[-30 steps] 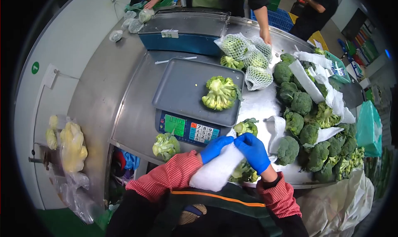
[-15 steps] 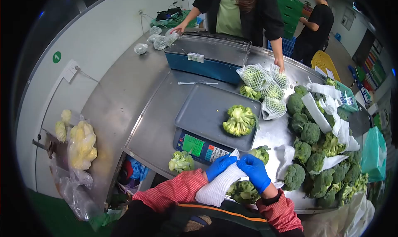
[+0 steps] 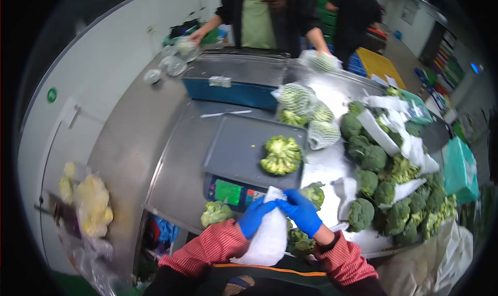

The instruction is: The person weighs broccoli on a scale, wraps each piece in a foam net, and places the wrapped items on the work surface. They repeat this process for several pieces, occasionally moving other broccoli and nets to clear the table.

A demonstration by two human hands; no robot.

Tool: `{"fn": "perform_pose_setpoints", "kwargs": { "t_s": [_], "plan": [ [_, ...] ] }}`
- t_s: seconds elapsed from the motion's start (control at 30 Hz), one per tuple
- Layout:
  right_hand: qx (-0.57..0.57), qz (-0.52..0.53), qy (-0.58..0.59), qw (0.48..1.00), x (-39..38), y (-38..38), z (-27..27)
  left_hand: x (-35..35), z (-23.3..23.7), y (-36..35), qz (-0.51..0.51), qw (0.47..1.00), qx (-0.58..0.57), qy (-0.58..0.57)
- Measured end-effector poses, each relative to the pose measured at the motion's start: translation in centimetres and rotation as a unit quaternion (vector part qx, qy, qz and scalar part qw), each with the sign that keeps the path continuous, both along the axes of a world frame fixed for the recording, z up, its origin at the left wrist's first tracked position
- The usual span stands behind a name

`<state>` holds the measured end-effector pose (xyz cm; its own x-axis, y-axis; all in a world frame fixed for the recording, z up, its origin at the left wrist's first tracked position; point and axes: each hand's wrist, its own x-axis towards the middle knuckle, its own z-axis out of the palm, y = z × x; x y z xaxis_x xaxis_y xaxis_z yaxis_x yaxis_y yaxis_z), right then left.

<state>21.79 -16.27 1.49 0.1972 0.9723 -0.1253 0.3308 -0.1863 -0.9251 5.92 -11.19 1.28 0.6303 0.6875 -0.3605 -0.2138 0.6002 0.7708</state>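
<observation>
While both blue-gloved hands meet low at the near edge of the steel desk [image 3: 155, 140], the left hand [image 3: 256, 218] and the right hand [image 3: 302, 213] each pinch the top of a white foam sleeve [image 3: 265, 240]. The fingers [image 3: 270, 207] are curled shut on its mouth from opposite sides, which seems to be why the mouth stands up while the body of the sleeve hangs down toward the lap between the red cuffs. The sleeve bulges, but whether anything is inside it I cannot tell. Just beyond the hands sits a scale [image 3: 228, 191] with its lit display facing the person, and on its grey tray [image 3: 233, 145] lies one bare broccoli head [image 3: 280, 155], toward the right side. Loose heads lie close by, one left of the hands [image 3: 215, 212] and one just behind the right hand [image 3: 313, 193], near enough to be picked up without stretching. To the right is a broccoli pile [image 3: 384, 192] mixed with more white sleeves, and beyond the tray rest netted heads [image 3: 321, 132], kept apart from the bare ones. Across the desk, behind a blue box [image 3: 228, 91], a co-worker's hand [image 3: 321, 61] holds another netted head.
</observation>
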Motion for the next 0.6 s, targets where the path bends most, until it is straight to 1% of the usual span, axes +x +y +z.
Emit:
{"fn": "perform_pose_setpoints", "kwargs": {
  "t_s": [0.03,0.07,0.1,0.13,0.17,0.2,0.23,0.27,0.3,0.33,0.37,0.4,0.43,0.47,0.5,0.53,0.57,0.6],
  "plan": [
    [-0.069,0.009,0.121,0.99,-0.3,0.1,0.9,-0.3,-1.1,0.4,-0.015,1.0,-0.023,-0.008],
    [-0.037,0.004,0.073,0.997,-0.5,0.0,0.7,-0.6,-2.5,0.9,-0.028,0.998,-0.045,-0.015],
    [0.01,-0.017,0.012,1.0,-0.7,-0.2,1.8,-0.7,-3.5,1.4,-0.052,0.992,-0.099,-0.051],
    [0.053,-0.035,-0.049,0.997,-1.1,-0.4,2.7,-0.4,-4.3,1.5,-0.035,0.981,-0.176,-0.076],
    [0.182,-0.058,-0.149,0.97,-1.4,-0.2,2.7,-0.3,-3.4,1.5,-0.054,0.961,-0.234,-0.139],
    [0.183,-0.042,-0.241,0.952,-1.0,-0.3,3.2,-0.3,-2.4,1.5,-0.07,0.933,-0.291,-0.199],
    [0.182,-0.024,-0.331,0.925,-0.6,-0.3,4.1,-0.1,-2.8,1.6,-0.065,0.927,-0.296,-0.219],
    [0.18,-0.005,-0.418,0.89,-0.3,-0.3,4.9,0.0,-3.1,1.6,-0.068,0.937,-0.288,-0.184],
    [0.2,-0.026,-0.428,0.881,0.0,-0.3,5.1,0.1,-3.3,1.6,-0.068,0.946,-0.279,-0.15],
    [0.237,-0.019,-0.428,0.872,0.3,-0.3,5.3,0.2,-3.5,1.5,-0.065,0.953,-0.271,-0.116],
    [0.273,-0.012,-0.427,0.862,0.6,-0.1,5.6,0.3,-3.5,1.2,-0.06,0.952,-0.279,-0.109],
    [0.309,-0.005,-0.426,0.851,0.8,0.0,5.7,0.2,-4.4,1.1,-0.058,0.951,-0.275,-0.127],
    [0.273,0.008,-0.332,0.903,0.3,-0.5,5.6,0.2,-5.8,1.2,-0.056,0.95,-0.271,-0.145],
    [0.235,0.021,-0.233,0.944,-0.9,-1.4,5.2,0.3,-6.6,1.3,-0.054,0.948,-0.267,-0.163],
    [0.192,0.035,-0.131,0.972,-1.6,-1.9,4.9,0.5,-5.7,1.2,-0.044,0.953,-0.249,-0.167],
    [0.112,0.026,0.05,0.992,-1.6,-2.0,4.6,0.8,-4.4,1.2,-0.034,0.958,-0.23,-0.17],
    [0.028,0.017,0.23,0.973,-1.5,-1.9,4.1,1.1,-2.7,1.2,-0.024,0.962,-0.212,-0.173],
    [-0.063,0.008,0.401,0.914,-1.6,-1.9,3.4,1.3,-1.7,1.3,-0.011,0.964,-0.198,-0.175]
  ]
}}
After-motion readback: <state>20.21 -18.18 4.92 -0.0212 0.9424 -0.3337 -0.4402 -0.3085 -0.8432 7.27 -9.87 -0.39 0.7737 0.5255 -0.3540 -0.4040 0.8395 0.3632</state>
